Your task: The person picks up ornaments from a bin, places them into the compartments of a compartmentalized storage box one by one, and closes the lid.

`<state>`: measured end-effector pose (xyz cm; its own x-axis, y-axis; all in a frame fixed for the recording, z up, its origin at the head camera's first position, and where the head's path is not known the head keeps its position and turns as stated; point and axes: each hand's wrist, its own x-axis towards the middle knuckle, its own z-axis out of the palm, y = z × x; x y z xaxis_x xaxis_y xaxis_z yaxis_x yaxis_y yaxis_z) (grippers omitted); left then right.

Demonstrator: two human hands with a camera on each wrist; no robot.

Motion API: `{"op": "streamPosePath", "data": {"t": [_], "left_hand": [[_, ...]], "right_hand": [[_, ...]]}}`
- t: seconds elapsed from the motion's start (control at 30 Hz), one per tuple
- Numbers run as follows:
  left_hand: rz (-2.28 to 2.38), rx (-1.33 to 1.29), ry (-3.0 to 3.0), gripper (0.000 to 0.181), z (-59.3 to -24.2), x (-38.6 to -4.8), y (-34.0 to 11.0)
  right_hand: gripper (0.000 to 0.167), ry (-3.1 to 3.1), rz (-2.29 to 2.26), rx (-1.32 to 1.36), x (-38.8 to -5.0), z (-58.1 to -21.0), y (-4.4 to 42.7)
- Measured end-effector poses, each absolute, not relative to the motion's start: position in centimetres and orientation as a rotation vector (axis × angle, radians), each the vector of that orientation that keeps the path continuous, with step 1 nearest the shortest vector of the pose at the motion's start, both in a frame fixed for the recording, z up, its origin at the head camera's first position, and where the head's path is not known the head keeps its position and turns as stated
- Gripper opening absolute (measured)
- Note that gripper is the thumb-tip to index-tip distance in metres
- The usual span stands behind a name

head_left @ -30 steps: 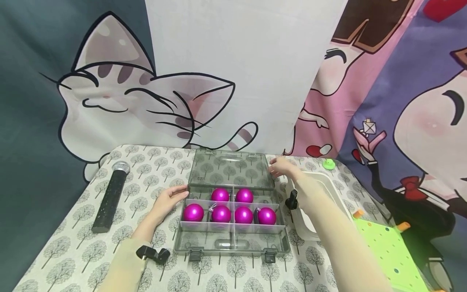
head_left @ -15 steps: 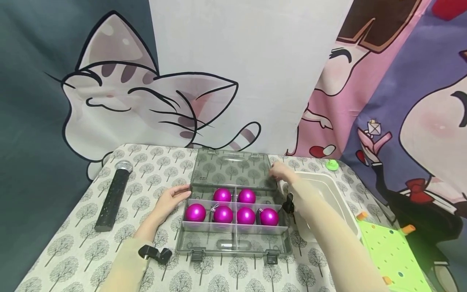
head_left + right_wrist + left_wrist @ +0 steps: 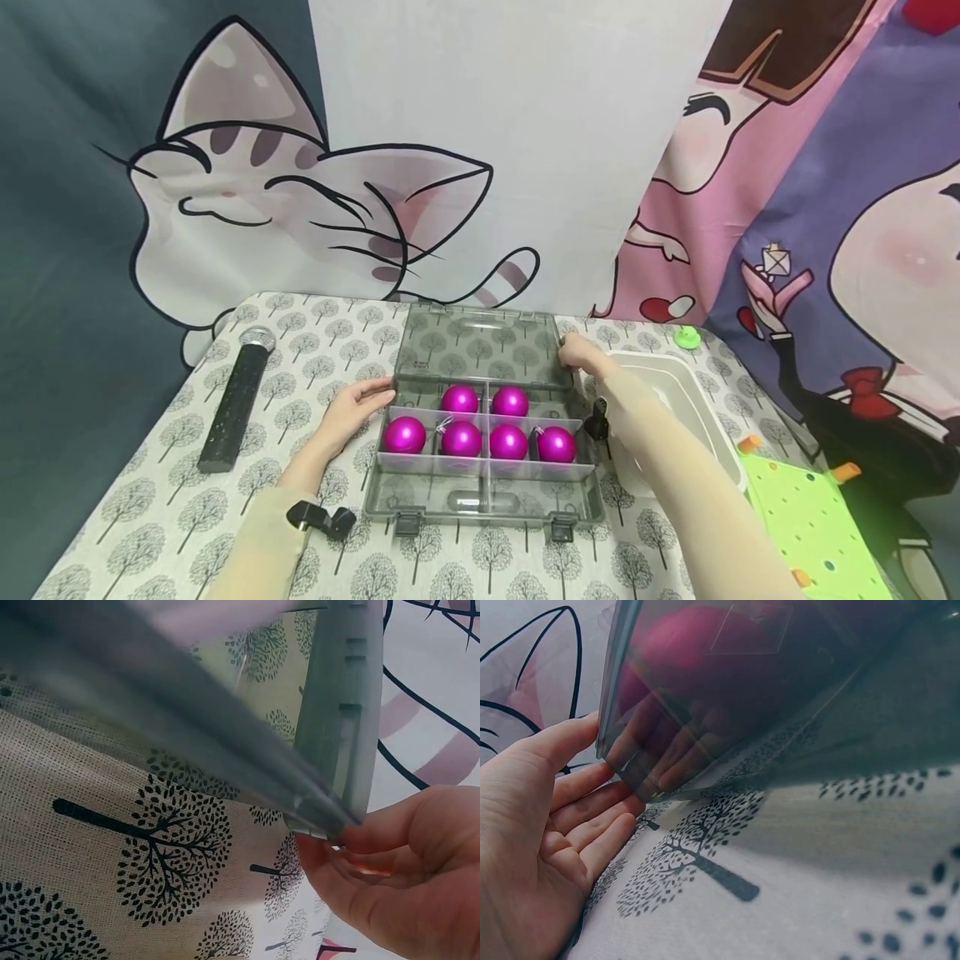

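A translucent grey divided box [image 3: 420, 493] lies with its lid [image 3: 480, 337] folded back flat behind it. Several shiny magenta baubles [image 3: 405, 435] sit in its rear and middle compartments, some with a string loop showing. At the lid's right edge my right hand [image 3: 587, 357] pinches the rim between thumb and fingers; the right wrist view shows the lid's corner [image 3: 337, 735] there. Over on the left my left hand [image 3: 348, 419] touches the box's rear left corner, its fingers fairly straight. In the left wrist view the thumb and fingertips meet the box wall [image 3: 840, 727].
A black microphone [image 3: 236, 400] lies at the left of the table. Right of the box stands a white plastic bin [image 3: 678, 392], partly covered by my right forearm. Beyond it are a green duck figure [image 3: 686, 337] and a lime-green board with orange pegs [image 3: 810, 517].
My right hand has come in from beside the lid's edge and now grips it. The left hand keeps its place at the box corner. The whole view has shifted slightly.
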<state>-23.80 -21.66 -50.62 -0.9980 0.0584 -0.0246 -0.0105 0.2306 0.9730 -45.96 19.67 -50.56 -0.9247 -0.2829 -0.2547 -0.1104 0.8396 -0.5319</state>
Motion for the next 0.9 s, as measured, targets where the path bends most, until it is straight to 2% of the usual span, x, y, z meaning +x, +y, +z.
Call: {"op": "streamPosePath", "data": {"t": [0.1,0.17,0.27,0.4,0.47,0.53,0.7,0.9], "left_hand": [[1.919,0.051,2.418,0.055,-50.7,-23.8,-21.6],[1.920,0.052,2.414,0.055,-50.7,-23.8,-21.6],[1.915,0.053,2.417,0.055,-50.7,-23.8,-21.6],[1.919,0.044,2.413,0.055,-50.6,-23.8,-21.7],[1.915,0.040,2.411,0.055,-50.6,-23.8,-21.7],[1.910,0.035,2.411,0.056,-50.5,-23.9,-21.7],[1.894,0.048,2.418,0.056,-50.7,-24.0,-21.6],[1.904,0.050,2.417,0.055,-50.8,-24.1,-21.7]], "right_hand": [[0.016,2.746,-0.761,-0.360,-50.1,-55.5,21.9],[0.014,2.776,-0.759,-0.383,-50.8,-56.5,22.3],[0.012,2.766,-0.732,-0.293,-48.2,-53.1,20.6],[0.014,2.771,-0.695,-0.208,-42.5,-46.4,17.6],[0.016,2.810,-0.690,-0.229,-40.8,-44.8,17.0],[0.022,2.840,-0.696,-0.243,-39.7,-43.9,16.7],[0.049,2.863,-0.794,-0.206,-38.6,-43.1,16.4],[0.064,2.890,-0.889,-0.203,-38.3,-42.8,16.5]]}}
